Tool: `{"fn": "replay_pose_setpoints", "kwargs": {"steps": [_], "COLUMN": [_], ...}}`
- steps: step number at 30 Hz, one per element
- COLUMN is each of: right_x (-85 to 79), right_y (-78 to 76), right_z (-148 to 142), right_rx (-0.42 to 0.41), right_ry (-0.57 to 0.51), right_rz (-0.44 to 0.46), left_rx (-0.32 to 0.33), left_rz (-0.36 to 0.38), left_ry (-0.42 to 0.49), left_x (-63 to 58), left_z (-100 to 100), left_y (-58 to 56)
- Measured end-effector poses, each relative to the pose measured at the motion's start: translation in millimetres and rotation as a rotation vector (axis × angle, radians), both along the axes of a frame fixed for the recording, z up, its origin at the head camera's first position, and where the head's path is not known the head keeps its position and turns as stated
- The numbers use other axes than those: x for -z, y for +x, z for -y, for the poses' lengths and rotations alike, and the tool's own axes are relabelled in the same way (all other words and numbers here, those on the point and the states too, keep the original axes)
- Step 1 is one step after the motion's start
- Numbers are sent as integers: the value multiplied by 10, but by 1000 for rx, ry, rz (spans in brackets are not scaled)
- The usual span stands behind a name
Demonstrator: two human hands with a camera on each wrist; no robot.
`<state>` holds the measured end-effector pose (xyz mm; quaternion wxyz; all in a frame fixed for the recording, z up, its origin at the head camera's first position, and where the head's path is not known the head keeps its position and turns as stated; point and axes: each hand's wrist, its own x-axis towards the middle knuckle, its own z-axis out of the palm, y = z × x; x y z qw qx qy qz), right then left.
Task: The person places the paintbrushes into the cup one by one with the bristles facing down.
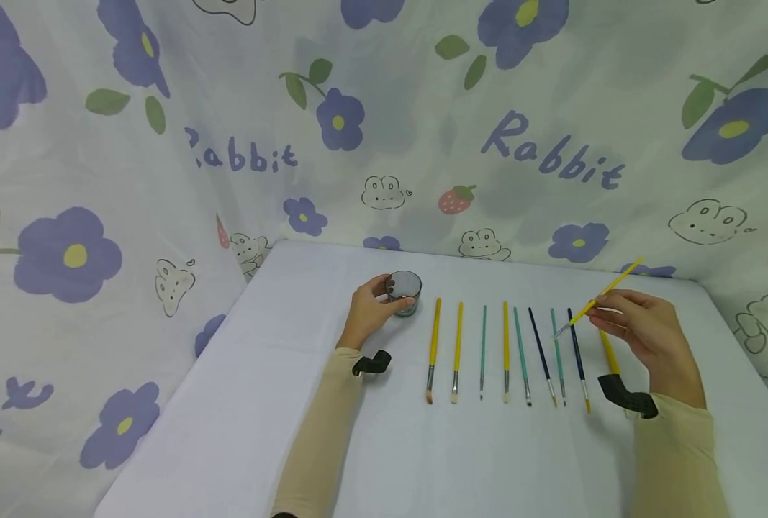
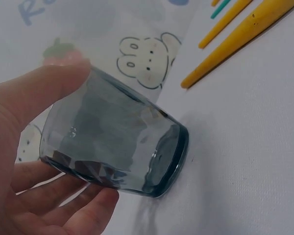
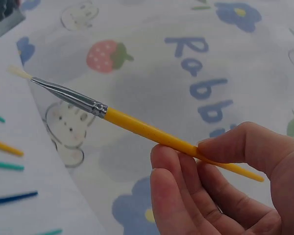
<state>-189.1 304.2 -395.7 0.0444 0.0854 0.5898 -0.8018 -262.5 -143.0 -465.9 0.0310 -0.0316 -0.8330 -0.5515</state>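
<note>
My left hand (image 1: pixel 368 311) grips a clear grey-tinted glass (image 2: pixel 112 132), thumb on one side and fingers on the other, close over the white table left of the row of brushes. In my right hand (image 1: pixel 649 331), thumb and fingertips pinch a yellow paintbrush (image 3: pixel 147 131) by its handle. Its pale bristles point left and down in the head view, above the right part of the row. Several paintbrushes lie side by side on the table, among them a thick yellow brush (image 1: pixel 433 345), a teal brush (image 1: pixel 484 349) and a dark blue brush (image 1: pixel 542 352).
Another yellow brush (image 1: pixel 609 351) lies under my right hand, partly hidden by the wrist. The white tabletop (image 1: pixel 455 460) runs back to a hanging cloth (image 1: pixel 416 151) printed with flowers, rabbits and lettering. The same cloth covers the left side.
</note>
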Motion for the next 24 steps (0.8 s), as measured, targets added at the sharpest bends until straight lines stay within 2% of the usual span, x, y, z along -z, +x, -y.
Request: {"fn": "replay_pose_setpoints", "kwargs": {"steps": [8,13,24], "right_x": [-151,-227,-305], "right_y": [-186,-306,-513], "right_z": [387,614,1125], "right_rx": [-59,-78,-110], "right_ry": [-25,-31,-13], "right_rz": [-77,-83,-114], "left_rx": [5,16,12], "left_rz": [-16,-21,-19], "left_ry": [14,35,21], "left_x": [12,22,8], "left_z": [12,11,10], "left_y": [8,5,13]}}
